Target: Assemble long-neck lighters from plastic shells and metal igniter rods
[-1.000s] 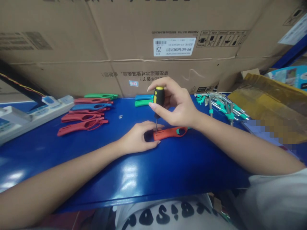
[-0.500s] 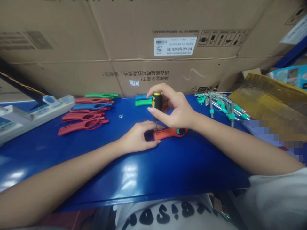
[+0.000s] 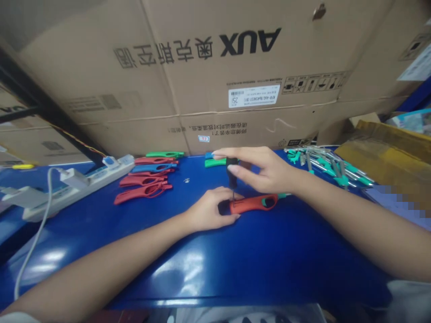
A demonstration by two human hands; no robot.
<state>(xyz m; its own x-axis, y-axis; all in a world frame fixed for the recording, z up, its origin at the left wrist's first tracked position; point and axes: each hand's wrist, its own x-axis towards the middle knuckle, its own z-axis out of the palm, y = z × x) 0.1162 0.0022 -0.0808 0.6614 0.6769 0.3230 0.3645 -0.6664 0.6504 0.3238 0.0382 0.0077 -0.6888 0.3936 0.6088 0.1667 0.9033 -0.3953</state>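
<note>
An orange-red handle (image 3: 251, 204) with an oval opening and a green part in it lies on the blue table (image 3: 286, 260). My left hand (image 3: 213, 208) holds its left end between thumb and fingers. Over that end stands a dark screwdriver (image 3: 231, 172), upright, its thin shaft reaching down to the handle. My right hand (image 3: 261, 168) grips the screwdriver's grip, palm over the top and thumb on the near side.
Several red handles (image 3: 143, 192), a blue one and a green one are stacked at left, near a white power strip (image 3: 90, 179). Behind my hands lies a green handle (image 3: 215, 163). Metal rods with green parts (image 3: 332, 166) lie at right, beside an open carton (image 3: 387, 152).
The view has tilted up and shifted left. My right hand's fingers have straightened out over the top of the screwdriver. My left hand keeps its hold on the orange-red handle.
</note>
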